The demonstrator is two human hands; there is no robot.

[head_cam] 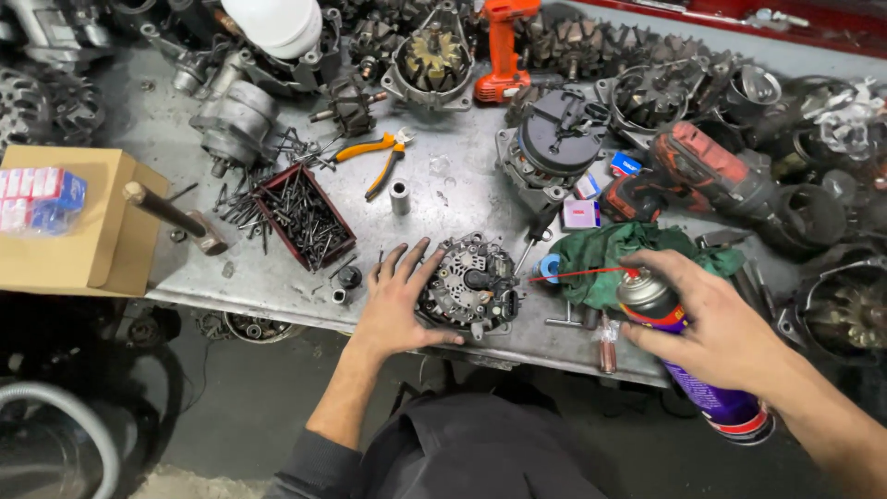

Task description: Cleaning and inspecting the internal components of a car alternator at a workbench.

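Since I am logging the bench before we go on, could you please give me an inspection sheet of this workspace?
Surface: grey metal workbench, stained.
Job's things: alternator near the front edge; spray can with red straw aimed at it.
Clutter: red tray of screws, orange pliers, hammer, green rag, cardboard box, cordless drill, other alternator parts.
Grippers: left hand steadies the alternator; right hand grips the spray can.
Cables: nothing seen.
Surroundings: grey hose on the floor.
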